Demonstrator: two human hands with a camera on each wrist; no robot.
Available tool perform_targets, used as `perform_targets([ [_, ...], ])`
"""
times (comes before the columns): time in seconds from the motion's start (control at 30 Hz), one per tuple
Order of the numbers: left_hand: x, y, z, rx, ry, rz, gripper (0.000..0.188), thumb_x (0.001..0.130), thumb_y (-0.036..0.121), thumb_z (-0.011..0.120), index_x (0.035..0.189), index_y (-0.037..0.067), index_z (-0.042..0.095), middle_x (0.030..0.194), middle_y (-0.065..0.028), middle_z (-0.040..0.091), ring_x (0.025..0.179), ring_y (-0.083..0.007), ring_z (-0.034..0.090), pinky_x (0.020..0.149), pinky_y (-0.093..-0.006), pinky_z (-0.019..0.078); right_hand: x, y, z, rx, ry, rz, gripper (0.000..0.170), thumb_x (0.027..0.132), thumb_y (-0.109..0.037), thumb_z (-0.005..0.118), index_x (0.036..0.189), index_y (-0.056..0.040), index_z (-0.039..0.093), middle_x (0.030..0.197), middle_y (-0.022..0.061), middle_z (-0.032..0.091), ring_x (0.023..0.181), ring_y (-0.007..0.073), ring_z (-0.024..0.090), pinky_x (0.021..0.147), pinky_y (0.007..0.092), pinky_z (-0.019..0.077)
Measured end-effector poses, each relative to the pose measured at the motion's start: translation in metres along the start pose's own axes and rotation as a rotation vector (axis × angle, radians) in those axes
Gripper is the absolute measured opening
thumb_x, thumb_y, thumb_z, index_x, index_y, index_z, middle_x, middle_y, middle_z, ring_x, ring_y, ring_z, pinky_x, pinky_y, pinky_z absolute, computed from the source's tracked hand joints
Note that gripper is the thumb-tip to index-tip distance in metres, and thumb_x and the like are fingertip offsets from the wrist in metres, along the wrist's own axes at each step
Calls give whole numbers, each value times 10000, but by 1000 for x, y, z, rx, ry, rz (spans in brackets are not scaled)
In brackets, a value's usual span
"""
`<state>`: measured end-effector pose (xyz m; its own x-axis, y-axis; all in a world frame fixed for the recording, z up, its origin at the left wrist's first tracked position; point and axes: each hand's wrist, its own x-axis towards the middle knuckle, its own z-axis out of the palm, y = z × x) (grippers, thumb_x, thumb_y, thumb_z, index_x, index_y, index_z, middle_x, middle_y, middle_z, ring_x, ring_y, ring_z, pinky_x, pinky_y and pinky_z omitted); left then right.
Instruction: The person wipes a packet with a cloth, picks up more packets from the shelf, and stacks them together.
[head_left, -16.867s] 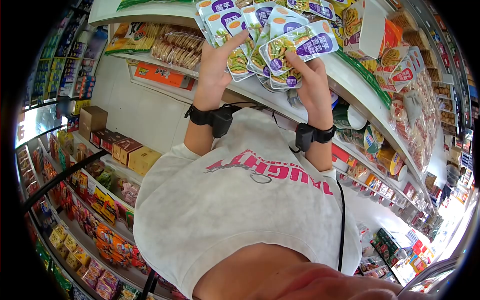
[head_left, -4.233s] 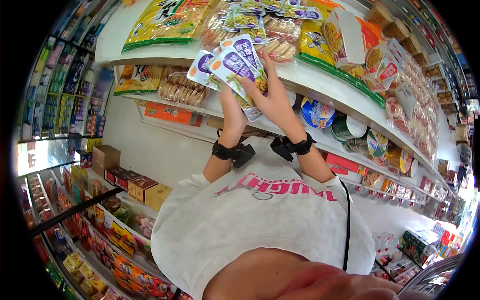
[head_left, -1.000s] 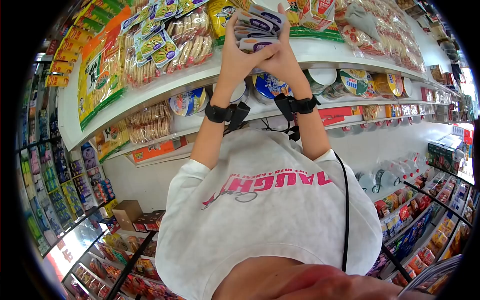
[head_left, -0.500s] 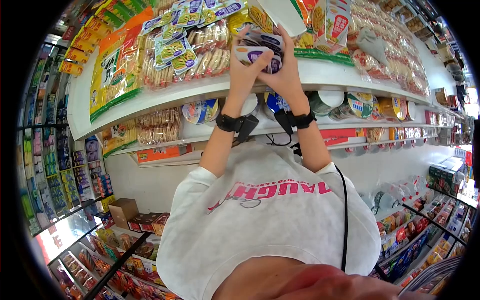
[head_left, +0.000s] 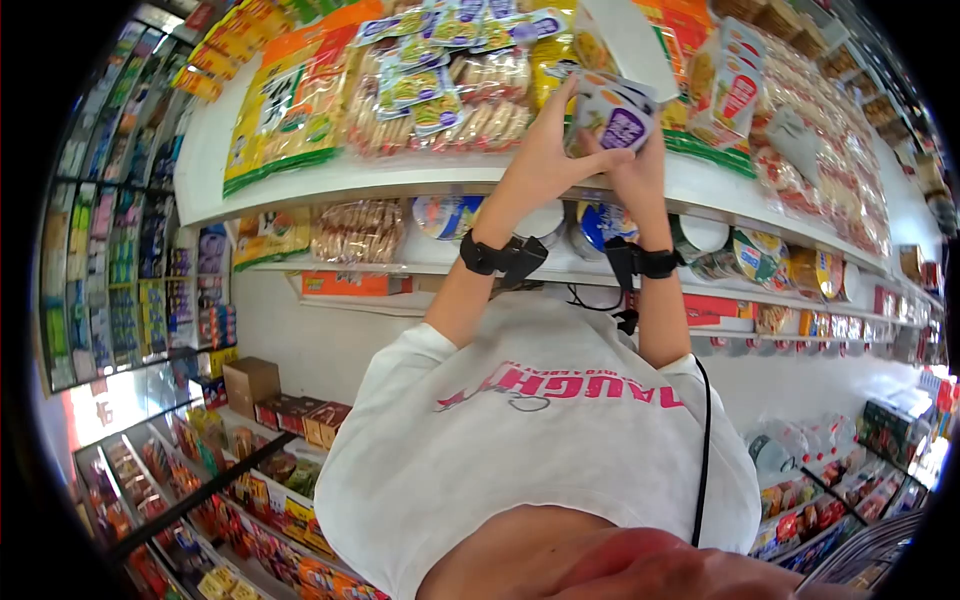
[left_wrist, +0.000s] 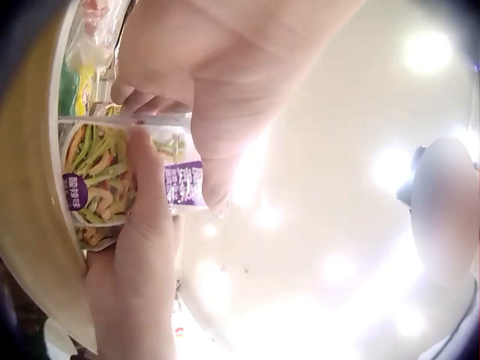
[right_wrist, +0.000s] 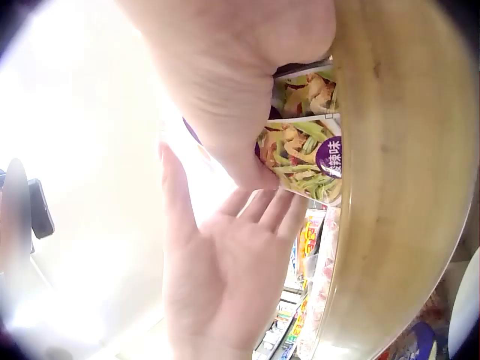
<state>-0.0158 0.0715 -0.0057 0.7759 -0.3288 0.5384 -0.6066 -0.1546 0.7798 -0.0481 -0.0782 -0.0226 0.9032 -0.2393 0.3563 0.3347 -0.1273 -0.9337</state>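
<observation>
White-and-purple rectangular plastic food packets (head_left: pixel 622 118) stand bundled at upper right of centre, grasped between left hand (head_left: pixel 550 162) and right hand (head_left: pixel 643 176), apparently to align the loose stack.

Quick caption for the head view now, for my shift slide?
Left hand and right hand hold purple-labelled packets at a white shelf stocked with bagged snacks.

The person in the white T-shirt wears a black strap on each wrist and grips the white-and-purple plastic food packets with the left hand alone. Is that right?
Not quite: the left hand isn't alone. The head view shows the right hand gripping the white-and-purple plastic food packets too. The white T-shirt and a black strap on each wrist are right.
</observation>
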Motion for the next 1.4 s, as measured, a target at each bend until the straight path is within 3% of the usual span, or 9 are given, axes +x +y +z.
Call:
perform_targets([
  [0.2, 8, -15, -83, 126, 395, -197, 427, 909, 225, 782, 1260, 9, 671, 1295, -153, 667, 1202, -262, 622, 1014, -392, 495, 1, -4, 0, 10, -5, 0, 618, 794, -97, 869, 1287, 23, 515, 1132, 109, 700, 944, 135, 697, 800, 262, 577],
  [0.3, 8, -57, -121, 779, 441, 52, 442, 878, 244, 791, 1245, 16, 698, 1297, -196, 669, 1259, -343, 595, 1061, -446, 465, 0, -7, 0, -2, -12, 17, 612, 795, -101, 871, 1281, 17, 518, 1130, 106, 699, 933, 122, 691, 799, 263, 578],
  [0.5, -7, -89, -136, 667, 331, -51, 419, 872, 216, 756, 1252, 46, 706, 1337, -225, 647, 1321, -420, 540, 1109, -468, 423, 0, -9, 1, 2, -17, -4, 605, 804, -100, 866, 1287, 13, 519, 1139, 103, 692, 956, 120, 683, 810, 269, 571],
  [0.73, -6, -55, -136, 780, 444, 125, 237, 971, 37, 611, 1180, 43, 724, 1190, -154, 719, 1191, -341, 631, 1054, -444, 472, -3, -7, -1, 31, -43, 1, 625, 814, -107, 862, 1325, 1, 521, 1166, 96, 682, 990, 115, 671, 839, 270, 566],
  [0.83, -12, -16, -122, 225, 649, -88, 212, 1029, 62, 587, 1212, -13, 661, 1236, -176, 657, 1244, -292, 602, 1058, -435, 513, -2, 0, -3, -7, -39, -25, 642, 816, -109, 861, 1345, -2, 515, 1175, 90, 681, 995, 113, 662, 847, 272, 565],
  [0.97, -17, 5, -101, -154, 744, 226, 124, 1052, 60, 530, 1081, -44, 592, 1255, -194, 634, 1121, -250, 664, 1040, -413, 545, 2, -1, -2, 22, -52, -31, 644, 820, -118, 858, 1351, -4, 513, 1171, 81, 680, 988, 110, 648, 862, 272, 553],
  [1.07, -28, 9, -78, -288, 506, 84, 94, 1047, 98, 565, 1050, 9, 593, 1285, -177, 631, 1199, -215, 618, 997, -351, 526, 1, -3, -2, 4, -58, -33, 637, 822, -126, 857, 1346, -7, 515, 1162, 73, 682, 983, 109, 645, 860, 275, 551],
  [1.13, -34, 20, -57, -412, 345, -175, 146, 988, 97, 672, 1098, 23, 613, 1345, -165, 615, 1264, -196, 570, 957, -309, 514, 2, 2, -2, -8, -62, -56, 626, 819, -130, 858, 1335, -18, 521, 1113, 56, 686, 942, 97, 644, 828, 266, 551],
  [1.4, -26, 10, -8, -240, 264, -80, 880, 850, -93, 756, 1555, -40, 233, 1574, -213, 310, 1388, -258, 459, 1097, -377, 493, 0, 3, -8, 56, -46, -26, 603, 828, -121, 849, 1324, -7, 527, 1062, 46, 692, 891, 83, 650, 748, 250, 558],
])
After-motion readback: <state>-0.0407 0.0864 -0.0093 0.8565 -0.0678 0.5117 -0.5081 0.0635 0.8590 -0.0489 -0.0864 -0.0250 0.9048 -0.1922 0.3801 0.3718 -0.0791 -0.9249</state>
